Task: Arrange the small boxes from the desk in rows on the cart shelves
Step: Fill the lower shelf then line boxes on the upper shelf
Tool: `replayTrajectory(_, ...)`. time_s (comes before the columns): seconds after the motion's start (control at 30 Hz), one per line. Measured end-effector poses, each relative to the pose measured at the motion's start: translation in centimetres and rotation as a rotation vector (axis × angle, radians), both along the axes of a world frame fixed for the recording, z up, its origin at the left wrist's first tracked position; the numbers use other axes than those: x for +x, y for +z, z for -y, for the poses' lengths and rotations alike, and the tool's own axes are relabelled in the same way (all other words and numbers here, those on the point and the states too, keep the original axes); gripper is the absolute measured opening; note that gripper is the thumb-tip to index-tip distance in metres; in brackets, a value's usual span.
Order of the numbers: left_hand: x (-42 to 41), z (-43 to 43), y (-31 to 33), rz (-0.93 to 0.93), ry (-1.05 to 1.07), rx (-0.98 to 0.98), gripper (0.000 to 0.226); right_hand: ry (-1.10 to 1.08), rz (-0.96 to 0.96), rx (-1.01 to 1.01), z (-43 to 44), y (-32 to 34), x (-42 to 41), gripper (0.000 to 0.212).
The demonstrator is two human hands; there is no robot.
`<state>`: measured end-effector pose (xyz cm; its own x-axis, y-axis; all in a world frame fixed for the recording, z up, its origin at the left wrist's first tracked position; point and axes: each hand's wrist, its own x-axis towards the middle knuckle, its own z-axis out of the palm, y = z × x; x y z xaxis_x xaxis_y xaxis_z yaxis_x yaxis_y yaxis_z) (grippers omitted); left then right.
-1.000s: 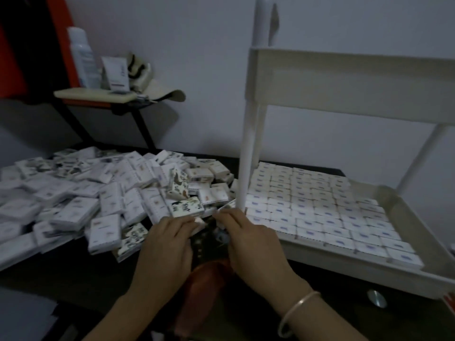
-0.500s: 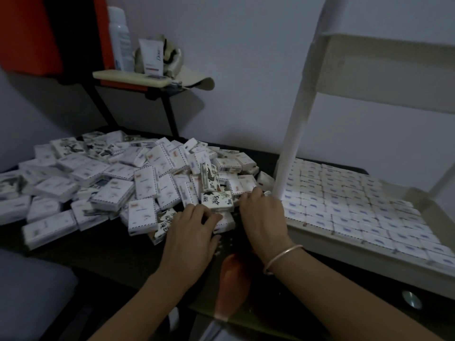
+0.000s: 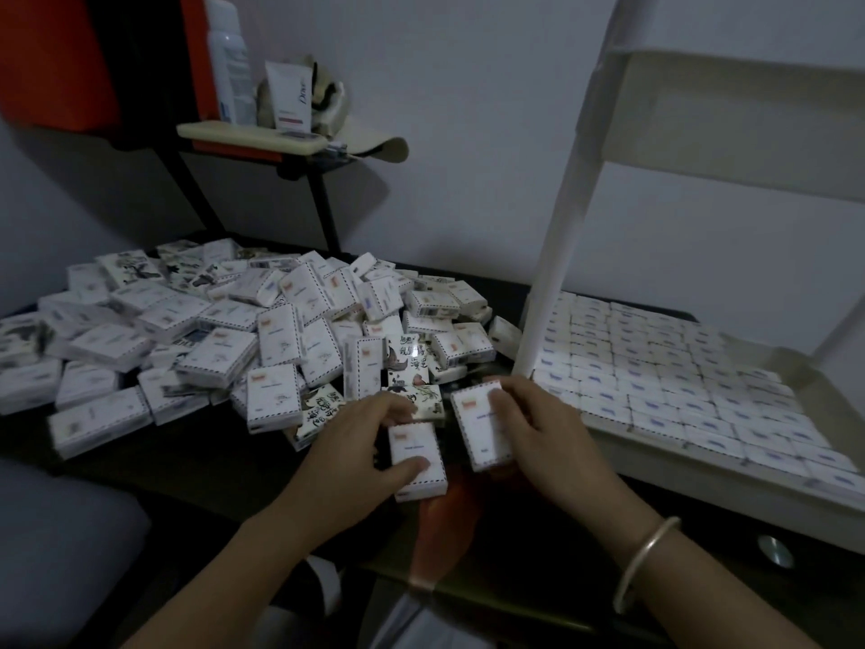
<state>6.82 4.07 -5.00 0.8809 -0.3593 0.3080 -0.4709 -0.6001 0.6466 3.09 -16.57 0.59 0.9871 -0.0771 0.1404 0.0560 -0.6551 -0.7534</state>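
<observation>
**Dark counter, dim room**

Small boxes (image 3: 224, 330) were heaped across the counter (image 3: 196, 466). Rowed boxes (image 3: 655, 367) filled the cart shelf (image 3: 678, 466) at its right edge. Near the front edge, the left hand (image 3: 355, 442) pinched a first box (image 3: 419, 461) and the right hand (image 3: 543, 428) gripped a second box (image 3: 482, 428). A grey wall (image 3: 468, 133) stood behind.

A single view is given, taken from a head-worn wide-angle camera above the near edge of the bench (image 3: 187, 466) and aimed forward and down. The white cart post (image 3: 559, 255) is seen close, right of centre. Left of the post the small boxes (image 3: 224, 339) are taken in; right of it, the cart shelf (image 3: 702, 477). Nearer than the post, the left hand (image 3: 355, 442) and right hand (image 3: 547, 428) are framed at close range.
</observation>
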Motion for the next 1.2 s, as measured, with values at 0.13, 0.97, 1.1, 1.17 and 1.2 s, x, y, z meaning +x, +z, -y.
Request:
replayTrajectory(0.13, 0.3, 0.1, 0.4, 0.035, 0.037, 0.152, 0.061, 0.036, -0.164, 0.447, 0.2, -0.7, -1.5, 0.027)
replayTrajectory(0.97, -1.7, 11.3, 7.4, -0.233, -0.317, -0.327, 0.029, -0.057, 0.095, 0.399, 12.4, 3.2, -7.0, 0.037)
replayTrajectory(1.1, -1.2, 15.3, 9.2, -0.017, -0.301, -0.283, 0.025, -0.221, 0.285, 0.463, 16.5, 4.6, -6.6, 0.028)
replayTrajectory(1.17, -0.7, 17.2, 10.1, 0.109, -0.267, -0.245, 0.022, -0.315, 0.344, 0.435, 18.5, 5.5, -6.2, 0.022)
replayTrajectory(1.2, -0.3, 18.2, 10.4, 0.127, -0.268, -0.256, 0.023, -0.35, 0.356, 0.407, 19.4, 6.0, -5.9, 0.019)
